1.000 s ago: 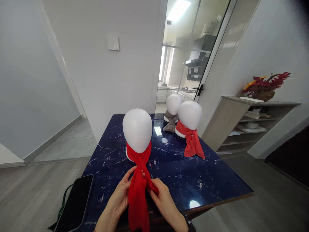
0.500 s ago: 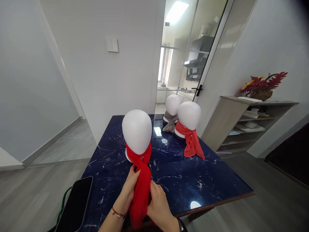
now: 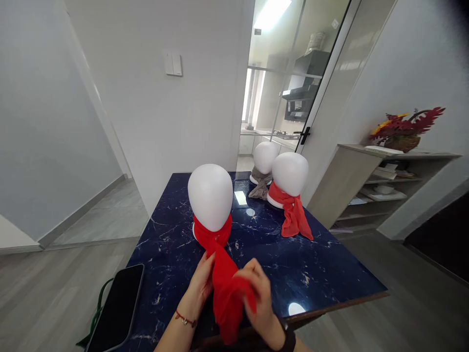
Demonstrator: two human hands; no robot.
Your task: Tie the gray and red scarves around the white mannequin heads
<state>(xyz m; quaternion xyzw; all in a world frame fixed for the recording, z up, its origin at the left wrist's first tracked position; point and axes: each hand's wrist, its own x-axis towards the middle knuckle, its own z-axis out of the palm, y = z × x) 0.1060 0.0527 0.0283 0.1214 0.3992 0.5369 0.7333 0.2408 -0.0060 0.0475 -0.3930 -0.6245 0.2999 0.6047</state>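
A white mannequin head [image 3: 210,196] stands near me on the dark blue marble table [image 3: 311,274], with a red scarf [image 3: 224,278] tied round its neck and hanging toward me. My left hand [image 3: 200,285] pinches the scarf's left side just below the knot. My right hand [image 3: 258,293] is closed round the scarf's hanging ends and lifts them to the right.
Two more white heads stand further back: one with a red scarf [image 3: 291,205], one with a grey scarf [image 3: 262,168]. A black phone [image 3: 117,305] lies at the table's left front edge. A shelf with a flower basket [image 3: 405,132] stands at the right.
My right hand has risen and gathered the scarf's ends, pulling them to the right. My left hand stays at the scarf below the knot.
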